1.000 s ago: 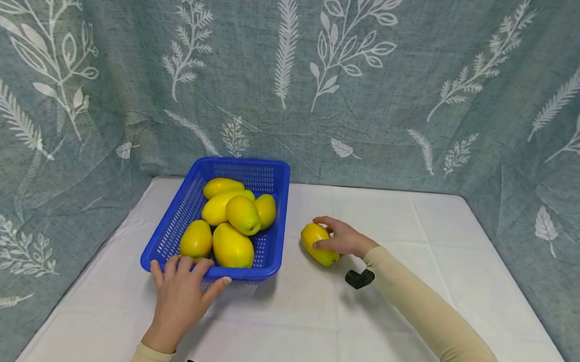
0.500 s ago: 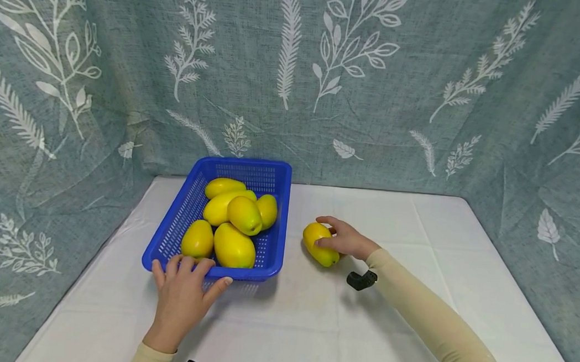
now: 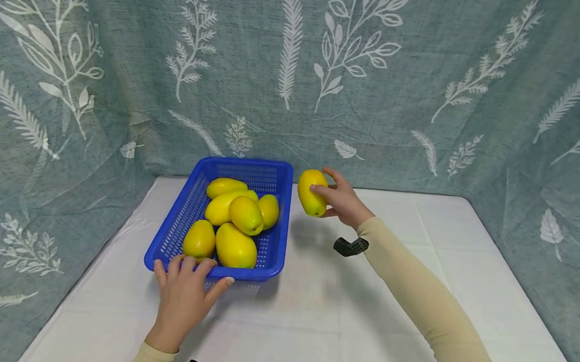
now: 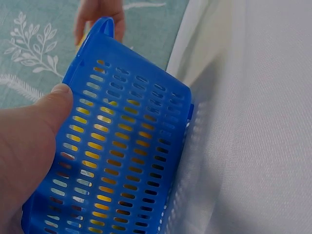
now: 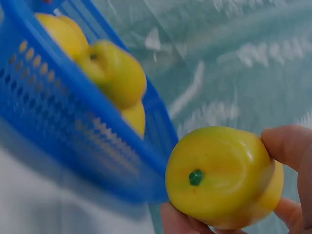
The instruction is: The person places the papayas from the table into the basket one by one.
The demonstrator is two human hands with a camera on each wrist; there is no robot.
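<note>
My right hand (image 3: 341,198) grips a yellow mango (image 3: 312,192), thumb on the near side and fingers around the far side. It is held above the table, just right of the blue plastic basket (image 3: 287,219). In the right wrist view the mango (image 5: 219,175) shows a small green stem end. My left hand (image 3: 183,296) holds the basket's front rim, fingers hooked over it. From the left wrist view, the thumb (image 4: 56,105) lies against the outside of the rim. Several yellow mangoes (image 3: 236,245) lie inside the basket, one resting on top of others.
A white cloth covers the table (image 3: 387,297). Behind it and along both sides hangs a green-grey curtain (image 3: 257,63) with white leaf patterns. A black wrist camera (image 3: 351,247) sits at the right sleeve.
My right hand has closed on the mango, lifted it off the table and brought it up, slightly left towards the basket. The left hand stays at the basket's front rim.
</note>
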